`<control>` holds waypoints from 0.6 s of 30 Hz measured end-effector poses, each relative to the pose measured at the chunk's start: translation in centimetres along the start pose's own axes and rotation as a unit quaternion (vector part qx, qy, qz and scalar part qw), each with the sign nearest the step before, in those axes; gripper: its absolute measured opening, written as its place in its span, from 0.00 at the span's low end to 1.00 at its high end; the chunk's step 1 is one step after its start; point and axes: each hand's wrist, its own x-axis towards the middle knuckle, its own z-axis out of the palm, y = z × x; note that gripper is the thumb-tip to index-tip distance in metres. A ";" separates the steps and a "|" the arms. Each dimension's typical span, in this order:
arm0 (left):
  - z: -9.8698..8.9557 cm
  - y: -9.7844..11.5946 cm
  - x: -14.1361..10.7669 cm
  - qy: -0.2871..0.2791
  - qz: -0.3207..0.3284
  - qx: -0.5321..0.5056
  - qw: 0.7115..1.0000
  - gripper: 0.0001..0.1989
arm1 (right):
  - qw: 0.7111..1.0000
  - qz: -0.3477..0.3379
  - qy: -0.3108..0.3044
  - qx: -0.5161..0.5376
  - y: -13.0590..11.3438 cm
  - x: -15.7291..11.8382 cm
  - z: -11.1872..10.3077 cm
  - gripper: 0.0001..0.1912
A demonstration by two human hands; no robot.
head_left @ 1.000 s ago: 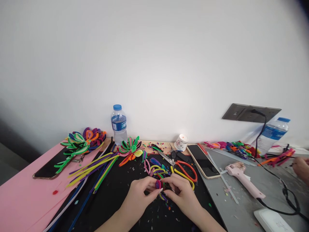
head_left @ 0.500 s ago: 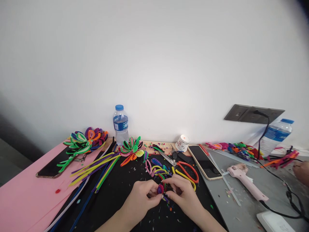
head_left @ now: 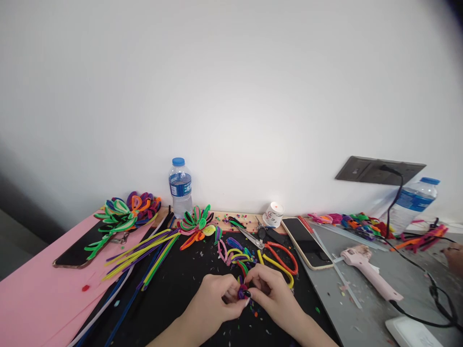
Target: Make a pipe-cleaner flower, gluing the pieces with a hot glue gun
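Between my fingertips is a small purple and magenta coil of pipe cleaner [head_left: 242, 291]. My left hand [head_left: 216, 300] pinches it from one side, and my right hand [head_left: 272, 292] grips its other side, where a small black bit shows at the thumb tip. Just beyond my hands lie bent pipe cleaner loops [head_left: 235, 253] in blue, yellow, green and pink. Scissors with red handles [head_left: 281, 259] rest behind my right hand, beside a thick yellow pipe cleaner [head_left: 280, 270]. A pipe cleaner flower [head_left: 197, 221] stands further back on the left.
Long pipe cleaners [head_left: 152, 253] lie left of my hands, near a dark phone [head_left: 74, 248] under a looped bunch [head_left: 126, 212]. A water bottle [head_left: 180, 188], paper cup [head_left: 273, 215] and white-cased phone [head_left: 307, 242] line the back. A corded glue gun [head_left: 372, 274] lies right; another person's hand [head_left: 454, 255] is at the edge.
My fingers have turned the small coil and closed nearer together around it. My left hand has shifted slightly right. The other person's hand has moved a little.
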 end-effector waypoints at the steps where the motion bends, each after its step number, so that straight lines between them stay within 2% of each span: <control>1: 0.0 0.0 0.0 -0.001 -0.001 -0.007 1.000 0.07 | 1.000 0.001 -0.004 0.002 0.0 0.0 0.0 0.06; 18: -0.4 1.0 -0.1 -0.031 -0.003 -0.081 0.996 0.06 | 0.999 0.031 -0.020 0.032 0.0 -0.1 -0.1 0.04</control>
